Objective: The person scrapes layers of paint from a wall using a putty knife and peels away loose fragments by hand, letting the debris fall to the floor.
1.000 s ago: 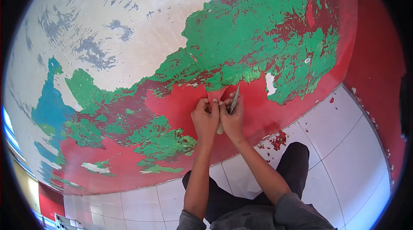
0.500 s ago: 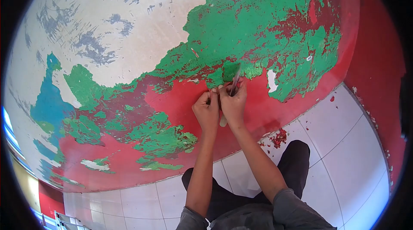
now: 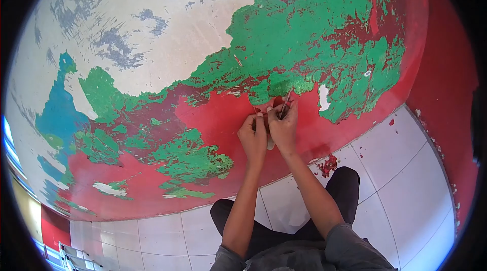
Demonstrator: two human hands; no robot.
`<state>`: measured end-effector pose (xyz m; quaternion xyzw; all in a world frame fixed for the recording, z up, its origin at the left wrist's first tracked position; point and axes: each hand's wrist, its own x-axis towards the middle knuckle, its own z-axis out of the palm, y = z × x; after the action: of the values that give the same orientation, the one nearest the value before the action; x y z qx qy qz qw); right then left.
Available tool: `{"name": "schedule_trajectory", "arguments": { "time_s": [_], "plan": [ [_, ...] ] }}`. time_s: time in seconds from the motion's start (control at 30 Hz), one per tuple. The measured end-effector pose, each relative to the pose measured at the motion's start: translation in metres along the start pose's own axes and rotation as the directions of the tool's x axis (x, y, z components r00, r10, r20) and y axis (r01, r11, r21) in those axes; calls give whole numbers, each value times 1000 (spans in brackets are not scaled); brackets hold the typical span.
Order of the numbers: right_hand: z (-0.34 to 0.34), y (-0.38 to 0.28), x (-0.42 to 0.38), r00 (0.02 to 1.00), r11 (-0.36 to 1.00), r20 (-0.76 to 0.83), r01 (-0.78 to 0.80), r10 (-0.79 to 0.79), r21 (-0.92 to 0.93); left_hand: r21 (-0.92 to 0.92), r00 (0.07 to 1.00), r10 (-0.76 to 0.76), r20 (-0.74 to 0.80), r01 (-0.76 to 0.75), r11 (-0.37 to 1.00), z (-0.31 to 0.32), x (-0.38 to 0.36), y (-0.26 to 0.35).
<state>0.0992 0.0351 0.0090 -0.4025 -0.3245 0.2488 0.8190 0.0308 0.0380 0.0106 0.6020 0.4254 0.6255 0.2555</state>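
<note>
A wall (image 3: 213, 116) in front of me carries patchy green, red and blue paint with bare whitish areas. At the lower edge of the green paint (image 3: 284, 32), a loose paint flap (image 3: 265, 106) hangs away from the wall, its reddish underside showing. My left hand (image 3: 253, 131) pinches the flap's edge between thumb and fingers. Right beside it, my right hand (image 3: 283, 128) is closed around a scraper (image 3: 285, 109) with a thin blade pointing up; part of its pale handle shows below the fingers. The right thumb and fingertips are also at the flap.
Paint scraps (image 3: 327, 164) lie on the white tiled floor (image 3: 375, 169) at the wall's foot, right of my arms. A darker red wall (image 3: 446, 63) stands at the right. A metal ladder-like frame (image 3: 76, 258) is at the lower left. My bent knees are below the hands.
Both hands have moved a little down and away from the green edge, drawing the paint flap with them. More of its reddish underside shows. The view has shifted slightly.
</note>
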Motion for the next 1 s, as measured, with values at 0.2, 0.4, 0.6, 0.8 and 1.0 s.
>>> {"name": "schedule_trajectory", "arguments": {
  "time_s": [0.2, 0.4, 0.6, 0.8, 1.0],
  "plan": [
    [-1, -5, -2, 999, 998, 23, 38, -39, 43, 167, 998, -42, 45, 34, 985, 0, 16, 38],
    [-6, 0, -3, 998, 1000, 58, 6, -6, -6, -6, 999, 43, -24, -43, 999, 9, 9, 18],
    [-11, 1, -6, 998, 996, 54, 45, -41, -74, -98, 998, -8, -61, 2, 995, 14, 2, 0],
    [-18, 10, -6, 997, 997, 83, 2, 5, -83, -83, 998, -29, -50, 25, 996, 12, -2, 3],
    [-2, 3, 12, 985, 973, -12, 168, -171, -156, -99, 998, -40, -42, 36, 994, 12, -4, -2]
  ]
}}
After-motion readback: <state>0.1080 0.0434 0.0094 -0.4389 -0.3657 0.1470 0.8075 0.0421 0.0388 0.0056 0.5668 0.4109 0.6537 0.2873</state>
